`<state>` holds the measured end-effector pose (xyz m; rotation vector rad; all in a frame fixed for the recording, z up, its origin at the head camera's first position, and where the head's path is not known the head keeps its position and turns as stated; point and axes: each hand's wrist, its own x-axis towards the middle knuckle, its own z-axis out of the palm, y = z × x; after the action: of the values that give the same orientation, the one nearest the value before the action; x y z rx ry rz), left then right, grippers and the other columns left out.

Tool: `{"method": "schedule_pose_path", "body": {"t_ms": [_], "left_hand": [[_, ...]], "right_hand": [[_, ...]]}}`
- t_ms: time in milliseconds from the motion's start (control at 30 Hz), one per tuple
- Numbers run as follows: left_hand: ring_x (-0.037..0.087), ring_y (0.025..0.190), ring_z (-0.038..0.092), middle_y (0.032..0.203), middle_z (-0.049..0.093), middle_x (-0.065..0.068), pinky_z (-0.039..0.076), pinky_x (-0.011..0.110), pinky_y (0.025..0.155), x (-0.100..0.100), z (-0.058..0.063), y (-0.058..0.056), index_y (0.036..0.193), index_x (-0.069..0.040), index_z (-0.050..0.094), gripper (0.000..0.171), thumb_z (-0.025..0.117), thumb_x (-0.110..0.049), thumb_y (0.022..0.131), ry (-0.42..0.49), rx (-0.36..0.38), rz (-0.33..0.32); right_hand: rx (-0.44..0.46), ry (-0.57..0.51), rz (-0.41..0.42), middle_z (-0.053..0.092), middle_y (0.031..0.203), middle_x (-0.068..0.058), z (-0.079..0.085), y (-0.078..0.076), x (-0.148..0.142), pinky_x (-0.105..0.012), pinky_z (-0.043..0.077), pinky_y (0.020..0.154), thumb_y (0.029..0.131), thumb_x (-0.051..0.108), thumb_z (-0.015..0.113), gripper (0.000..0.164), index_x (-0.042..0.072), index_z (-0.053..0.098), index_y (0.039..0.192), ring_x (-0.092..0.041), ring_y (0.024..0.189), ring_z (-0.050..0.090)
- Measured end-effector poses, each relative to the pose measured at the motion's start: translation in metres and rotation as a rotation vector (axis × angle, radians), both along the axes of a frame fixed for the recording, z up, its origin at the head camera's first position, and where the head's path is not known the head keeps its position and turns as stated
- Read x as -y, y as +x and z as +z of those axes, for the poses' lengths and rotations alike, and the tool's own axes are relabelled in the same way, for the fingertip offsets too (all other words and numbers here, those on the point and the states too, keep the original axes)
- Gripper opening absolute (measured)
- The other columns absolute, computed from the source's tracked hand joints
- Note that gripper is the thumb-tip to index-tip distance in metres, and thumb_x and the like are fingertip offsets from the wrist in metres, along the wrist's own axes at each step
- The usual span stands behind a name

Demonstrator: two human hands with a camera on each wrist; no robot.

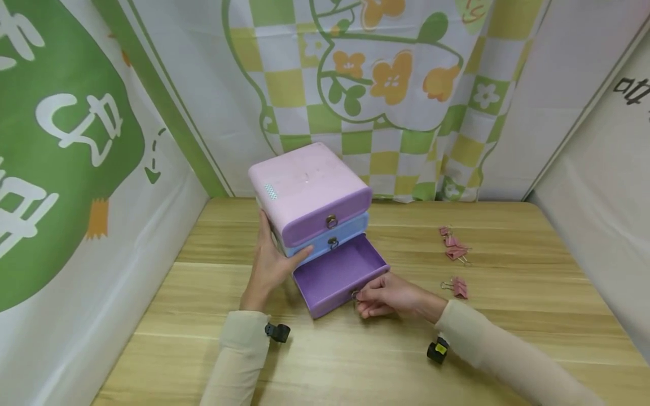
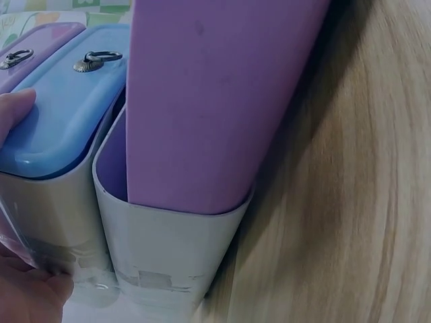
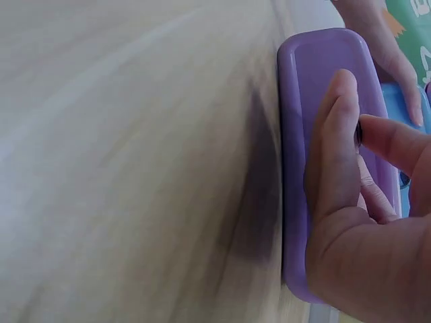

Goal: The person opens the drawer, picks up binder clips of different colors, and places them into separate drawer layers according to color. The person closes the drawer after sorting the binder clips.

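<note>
A small three-tier drawer box (image 1: 310, 183) stands on the table, with a pink top, a purple upper drawer front and a blue middle one. Its bottom purple drawer (image 1: 337, 270) is pulled out, and no contents show inside. My left hand (image 1: 269, 268) holds the box at its left front corner, thumb (image 2: 13, 111) on the blue drawer front (image 2: 74, 101) and fingers along the side. With thumb and fingers my right hand (image 1: 388, 296) pinches the bottom drawer's small metal ring pull (image 1: 354, 294). In the right wrist view the fingers hide most of that ring.
Several pink binder clips lie on the wooden table (image 1: 518, 316) to the right: a cluster (image 1: 455, 248) farther back and a single clip (image 1: 459, 287) nearer. A patterned curtain (image 1: 386, 113) hangs behind the box, and a printed cloth wall (image 1: 61, 141) rises at the left.
</note>
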<state>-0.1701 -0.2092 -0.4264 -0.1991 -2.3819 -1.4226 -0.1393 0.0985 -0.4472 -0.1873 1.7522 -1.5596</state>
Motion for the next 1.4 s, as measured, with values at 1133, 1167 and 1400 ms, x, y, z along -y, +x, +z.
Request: {"method": "schedule_pose_path", "body": {"t_ms": [1133,1167,1400], "left_hand": [[0.03,0.165,0.016,0.18,0.001,0.007,0.018,0.058,0.135,-0.003,-0.002,-0.011,0.17,-0.011,-0.01,0.152,0.1,-0.019,0.065,0.037,-0.211,-0.04],[0.031,0.165,0.015,0.18,0.001,0.009,0.017,0.058,0.135,-0.004,-0.002,-0.01,0.17,-0.01,-0.009,0.152,0.1,-0.017,0.065,0.044,-0.219,-0.04],[0.041,0.163,0.02,0.177,0.008,0.022,0.017,0.061,0.134,-0.015,0.022,0.006,0.166,0.005,-0.004,0.143,0.096,-0.002,0.064,0.116,-0.244,-0.066]], "right_hand": [[-0.851,0.627,0.475,0.078,0.114,-0.016,0.096,-0.045,-0.122,-0.034,0.066,0.086,0.093,0.013,0.08,0.031,-0.003,0.076,0.119,-0.02,0.1,0.075],[-0.851,0.66,0.505,0.078,0.115,-0.015,0.097,-0.045,-0.127,-0.036,0.066,0.086,0.093,0.013,0.08,0.031,-0.003,0.076,0.119,-0.021,0.1,0.075],[-0.829,0.759,0.584,0.077,0.107,-0.003,0.084,-0.046,-0.147,-0.038,0.064,0.085,0.089,0.0,0.077,0.017,0.009,0.079,0.104,-0.02,0.098,0.072]]}}
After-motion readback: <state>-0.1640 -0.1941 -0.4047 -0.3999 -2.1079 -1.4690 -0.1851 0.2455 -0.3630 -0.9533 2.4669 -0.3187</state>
